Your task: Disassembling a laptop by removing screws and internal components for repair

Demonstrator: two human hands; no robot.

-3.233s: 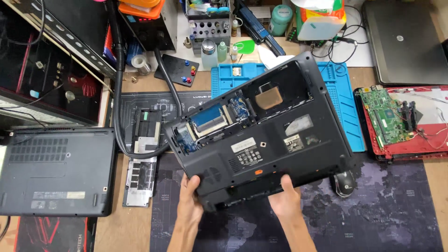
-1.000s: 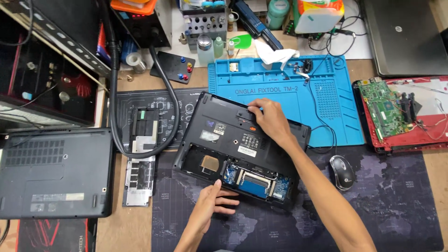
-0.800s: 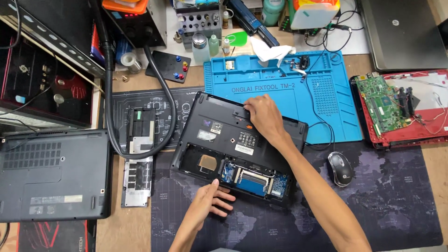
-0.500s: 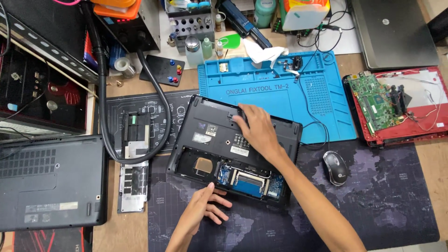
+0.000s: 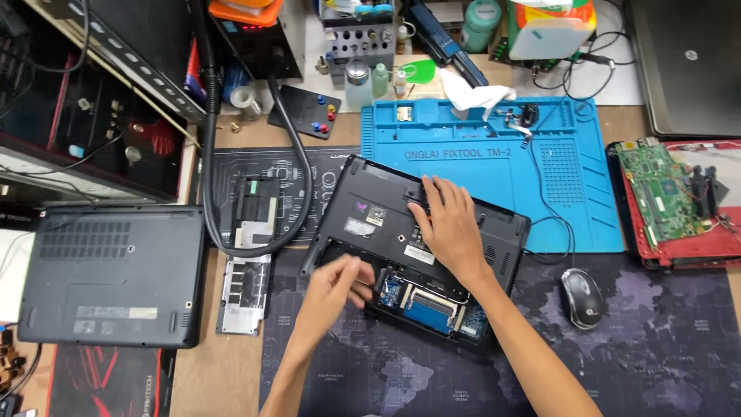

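My right hand (image 5: pixel 451 228) lies flat, fingers spread, on the upturned black laptop (image 5: pixel 363 212), which sits tilted on the desk (image 5: pixel 224 371) between the blue mat (image 5: pixel 571 170) and the dark map mat (image 5: pixel 656 363). My left hand (image 5: pixel 336 282), fingers loosely curled and holding nothing, hovers blurred over its open bay beside the exposed boards.

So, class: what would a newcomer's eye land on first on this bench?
The opened black laptop at centre, underside up, with the right hand flat on it and the left hand at its open bay. Behind it lies a bright blue mat; a closed grey laptop sits far left.
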